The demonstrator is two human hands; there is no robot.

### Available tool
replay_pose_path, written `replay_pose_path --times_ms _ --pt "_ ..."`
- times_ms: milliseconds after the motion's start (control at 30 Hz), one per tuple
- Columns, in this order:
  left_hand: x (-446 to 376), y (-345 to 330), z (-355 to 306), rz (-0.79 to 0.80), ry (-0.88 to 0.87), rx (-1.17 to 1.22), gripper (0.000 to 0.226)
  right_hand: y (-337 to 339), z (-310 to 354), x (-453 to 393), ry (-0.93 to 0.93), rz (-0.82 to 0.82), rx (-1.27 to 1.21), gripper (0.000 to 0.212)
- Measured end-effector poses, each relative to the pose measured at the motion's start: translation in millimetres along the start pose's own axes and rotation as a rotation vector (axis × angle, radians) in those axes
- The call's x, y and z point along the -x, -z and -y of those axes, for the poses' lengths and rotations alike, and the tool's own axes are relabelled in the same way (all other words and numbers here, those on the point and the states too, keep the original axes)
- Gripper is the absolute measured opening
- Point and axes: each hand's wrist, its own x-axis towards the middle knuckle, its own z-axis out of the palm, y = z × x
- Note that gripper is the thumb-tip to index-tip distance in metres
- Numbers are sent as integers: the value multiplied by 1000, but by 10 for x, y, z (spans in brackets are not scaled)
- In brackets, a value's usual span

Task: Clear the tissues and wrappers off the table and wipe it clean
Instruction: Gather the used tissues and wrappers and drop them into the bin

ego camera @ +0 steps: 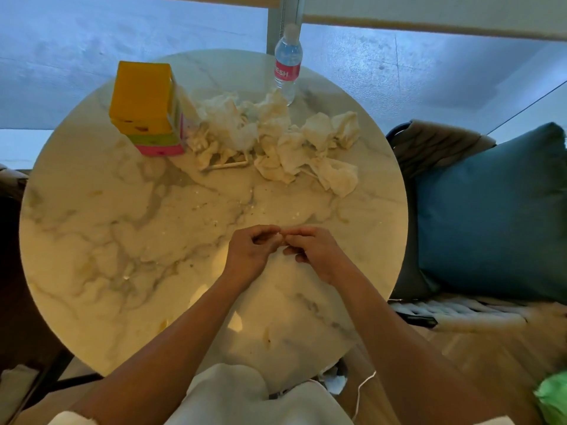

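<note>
A heap of crumpled, stained tissues (pixel 276 139) lies on the far half of the round marble table (pixel 101 240), with a white straw (pixel 228 165) at its near edge. Small crumbs and droplets (pixel 251 207) speckle the middle of the table. My left hand (pixel 251 256) and my right hand (pixel 313 253) meet over the table's near middle, fingers curled and fingertips touching each other. Whether they pinch something tiny between them is too small to tell. Both hands are well short of the tissue heap.
A yellow, green and pink box (pixel 144 108) stands at the far left, touching the tissues. A water bottle (pixel 287 62) stands at the far edge. A chair with a teal cushion (pixel 491 216) is right of the table. Something green (pixel 552 397) lies at the lower right.
</note>
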Motion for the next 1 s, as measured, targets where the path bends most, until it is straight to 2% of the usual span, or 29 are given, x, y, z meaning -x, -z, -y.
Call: replay_pose_path --times_ms 67,133,233,300,367,467,567,800,1000 --pt "-19 0 -11 -29 26 36 12 79 91 -59 20 -38 51 15" --pt "-24 -2 -25 -48 63 68 11 200 180 -201 91 -253 189 20" --pt "-8 9 -39 -44 76 71 10 452 302 -451 204 -543 428 40" --pt "3 31 -33 -46 86 79 12 619 361 -609 198 -588 558 54" --pt "7 56 -25 -48 95 85 13 762 398 -734 123 -581 691 59" --pt "21 81 -23 -45 104 88 13 886 402 -818 93 -581 799 42" --pt "33 99 -30 -34 113 101 12 868 326 -779 195 -632 746 21" --pt "54 53 -110 13 114 73 13 586 4 -71 272 -640 384 4" --pt "348 -112 -52 110 102 -16 6 550 -804 587 192 -664 104 29"
